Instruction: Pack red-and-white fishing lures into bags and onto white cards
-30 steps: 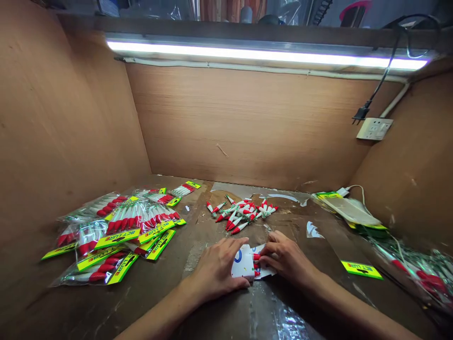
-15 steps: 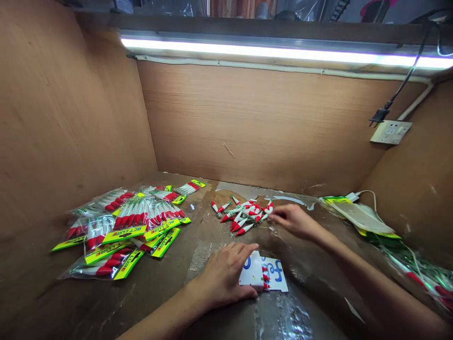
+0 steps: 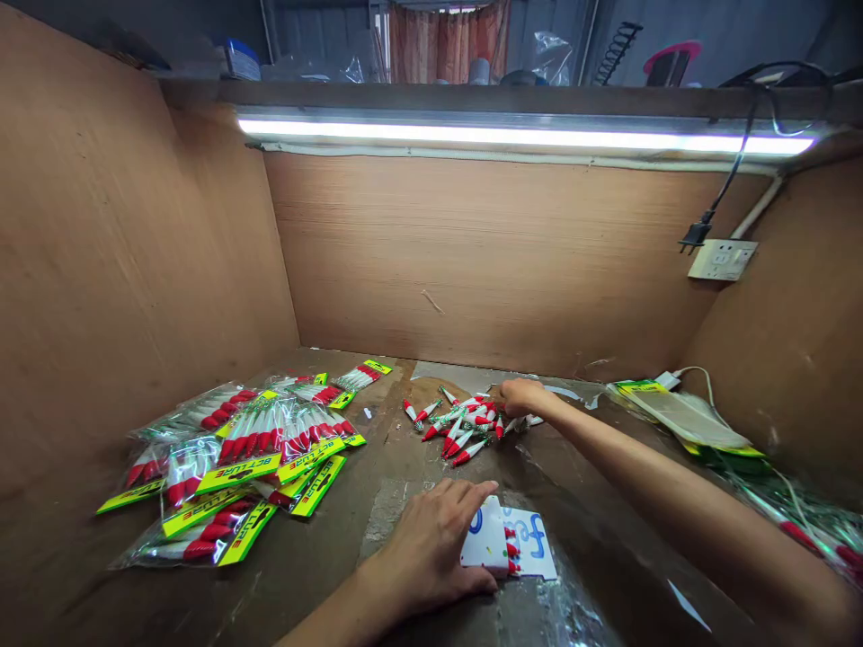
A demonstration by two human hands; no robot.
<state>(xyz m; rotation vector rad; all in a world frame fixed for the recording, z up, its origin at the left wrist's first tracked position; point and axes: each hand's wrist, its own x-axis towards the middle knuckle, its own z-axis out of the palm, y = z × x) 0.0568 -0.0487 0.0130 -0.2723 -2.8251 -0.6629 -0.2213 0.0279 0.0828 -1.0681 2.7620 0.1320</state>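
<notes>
My left hand [image 3: 438, 544] is closed round the left end of a white card holder [image 3: 482, 544] with blue handwriting, its thumb along the near edge. Several red tips [image 3: 512, 550] stick out of the holder's right side, over a white flap [image 3: 536, 544] lettered in blue. Beyond it lies a loose pile of red-and-white fishing lures [image 3: 462, 427] with green tinsel. At the pile's right side my right hand [image 3: 522, 397] is curled, reaching down among the lures. Its fingertips are hidden, so what they grip cannot be made out.
Clear packs of lures with yellow header cards [image 3: 239, 472] are heaped on the left. At the right lie empty packaging bags [image 3: 680, 413] and a bundle of tinselled lures [image 3: 802, 526]. Wooden walls [image 3: 418, 252] enclose the bench, and a black plug [image 3: 694, 235] hangs near the socket [image 3: 723, 259].
The camera has tilted up a little. My right hand has moved slightly left and curled in at the pile's right edge. My left hand keeps hold of the card holder.
</notes>
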